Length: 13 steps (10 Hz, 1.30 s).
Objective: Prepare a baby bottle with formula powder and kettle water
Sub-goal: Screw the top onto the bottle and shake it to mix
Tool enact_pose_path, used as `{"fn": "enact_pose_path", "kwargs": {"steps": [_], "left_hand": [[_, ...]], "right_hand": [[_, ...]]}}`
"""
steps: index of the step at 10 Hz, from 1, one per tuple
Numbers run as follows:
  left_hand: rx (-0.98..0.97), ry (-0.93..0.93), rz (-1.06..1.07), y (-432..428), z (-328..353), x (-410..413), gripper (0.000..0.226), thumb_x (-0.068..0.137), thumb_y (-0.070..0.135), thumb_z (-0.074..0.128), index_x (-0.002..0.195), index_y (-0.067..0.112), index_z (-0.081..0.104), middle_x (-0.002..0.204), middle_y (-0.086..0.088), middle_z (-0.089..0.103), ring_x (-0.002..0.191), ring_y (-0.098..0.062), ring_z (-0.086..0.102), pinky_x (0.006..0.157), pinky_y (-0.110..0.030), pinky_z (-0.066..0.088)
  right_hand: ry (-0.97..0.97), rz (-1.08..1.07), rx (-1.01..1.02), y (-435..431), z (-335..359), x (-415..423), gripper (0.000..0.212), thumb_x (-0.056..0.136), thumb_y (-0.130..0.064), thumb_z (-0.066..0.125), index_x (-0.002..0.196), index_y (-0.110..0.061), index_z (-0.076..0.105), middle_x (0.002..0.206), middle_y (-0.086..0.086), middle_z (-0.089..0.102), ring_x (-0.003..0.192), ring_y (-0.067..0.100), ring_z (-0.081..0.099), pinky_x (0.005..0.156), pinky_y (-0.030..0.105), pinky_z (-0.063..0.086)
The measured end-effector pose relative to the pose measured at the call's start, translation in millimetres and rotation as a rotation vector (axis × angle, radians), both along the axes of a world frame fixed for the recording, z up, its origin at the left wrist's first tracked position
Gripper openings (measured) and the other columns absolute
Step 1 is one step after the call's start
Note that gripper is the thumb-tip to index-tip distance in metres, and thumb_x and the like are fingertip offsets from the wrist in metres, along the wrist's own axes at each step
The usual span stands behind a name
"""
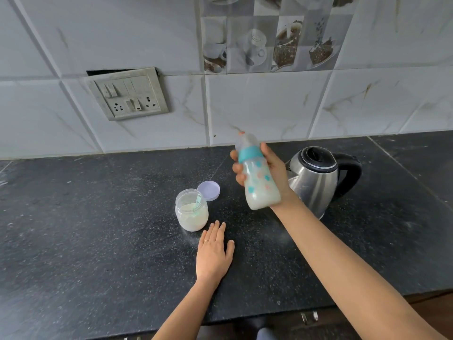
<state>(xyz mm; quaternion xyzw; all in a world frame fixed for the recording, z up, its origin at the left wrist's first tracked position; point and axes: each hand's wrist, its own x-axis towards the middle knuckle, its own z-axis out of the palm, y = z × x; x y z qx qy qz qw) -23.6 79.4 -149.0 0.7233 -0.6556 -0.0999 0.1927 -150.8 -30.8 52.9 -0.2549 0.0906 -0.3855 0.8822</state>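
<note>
The right hand [275, 171] wraps the milky baby bottle [260, 185], tilted aloft at nine o'clock of the kettle [316, 179] (probably for shaking), while the left hand [212, 253] lies flat, empty, at five o'clock of the formula jar [191, 211].

Bare forearms [343, 261], thin ring [206, 240] on left hand [213, 253]

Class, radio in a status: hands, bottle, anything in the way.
Right hand grips raised bottle, milky inside. Left hand flat on counter. Powder jar open, lid beside it.
</note>
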Motion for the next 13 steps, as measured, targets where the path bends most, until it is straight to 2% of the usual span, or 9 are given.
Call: {"fn": "enact_pose_path", "kwargs": {"steps": [1,4,6,7,9,10,11,12,13], "left_hand": [[0.005,-0.003,-0.001,1,0,0,0.058,0.100,0.044,0.030,0.152,0.020,0.022,0.160,0.002,0.018,0.147,-0.010,0.008,0.119,-0.025,-0.003],[0.006,-0.006,-0.002,1,0,0,0.058,0.100,0.045,0.029,0.152,0.021,0.022,0.160,0.002,0.018,0.147,-0.010,0.008,0.119,-0.026,-0.003],[0.002,-0.005,0.000,0,-1,0,0.058,0.100,0.045,0.030,0.152,0.021,0.023,0.159,0.002,0.019,0.147,-0.010,0.009,0.119,-0.025,-0.003],[0.001,-0.006,0.001,0,-2,0,0.058,0.100,0.045,0.030,0.152,0.020,0.023,0.159,0.002,0.019,0.147,-0.010,0.009,0.119,-0.025,-0.003],[-0.002,-0.005,-0.001,-1,-2,0,0.058,0.099,0.044,0.032,0.152,0.020,0.024,0.159,0.002,0.020,0.147,-0.010,0.010,0.120,-0.027,0.000],[0.001,-0.006,0.001,0,-3,0,0.058,0.099,0.044,0.032,0.151,0.020,0.024,0.159,0.001,0.020,0.147,-0.011,0.010,0.120,-0.027,0.000],[-0.004,-0.004,0.000,0,-2,0,0.058,0.100,0.044,0.032,0.151,0.020,0.024,0.159,0.001,0.020,0.147,-0.011,0.010,0.120,-0.027,0.000],[-0.007,-0.004,0.001,0,-2,0,0.058,0.100,0.044,0.032,0.151,0.020,0.024,0.159,0.002,0.020,0.147,-0.010,0.010,0.120,-0.027,0.000],[-0.002,-0.002,0.004,0,-2,0,0.058,0.100,0.044,0.032,0.152,0.020,0.024,0.159,0.001,0.019,0.147,-0.010,0.010,0.121,-0.028,0.001]], "right_hand": [[-0.135,-0.083,0.248,-4,-1,1,0.051,0.083,-0.035,0.065,0.115,0.001,0.050,0.097,0.019,0.062,0.075,0.030,0.067,0.060,0.037,0.058],[-0.239,-0.050,0.276,-2,-6,0,0.052,0.085,-0.034,0.062,0.122,-0.002,0.047,0.103,0.019,0.061,0.077,0.030,0.066,0.061,0.039,0.058],[-0.065,0.047,0.031,-1,-1,-1,0.051,0.085,-0.029,0.065,0.126,-0.004,0.049,0.106,0.021,0.060,0.078,0.030,0.063,0.063,0.038,0.056],[-0.158,-0.132,0.307,-7,-6,-4,0.050,0.086,-0.036,0.061,0.119,0.000,0.048,0.097,0.019,0.062,0.073,0.030,0.067,0.058,0.037,0.057],[-0.038,0.008,-0.055,4,0,-4,0.048,0.087,-0.031,0.062,0.129,-0.010,0.052,0.106,0.020,0.060,0.079,0.028,0.062,0.065,0.038,0.056],[-0.151,-0.118,0.276,-2,-1,-3,0.047,0.085,-0.033,0.063,0.117,0.000,0.051,0.097,0.021,0.062,0.074,0.031,0.066,0.059,0.039,0.057],[-0.152,0.047,0.216,-2,1,-1,0.049,0.085,-0.029,0.065,0.119,0.003,0.050,0.101,0.022,0.059,0.078,0.032,0.064,0.064,0.041,0.057],[-0.070,0.133,-0.091,7,10,-4,0.050,0.086,-0.029,0.064,0.129,-0.007,0.049,0.108,0.021,0.058,0.080,0.029,0.061,0.065,0.038,0.056],[-0.223,0.071,0.159,4,14,-3,0.056,0.081,-0.026,0.070,0.124,-0.001,0.045,0.103,0.023,0.060,0.079,0.032,0.064,0.064,0.041,0.057]]}}
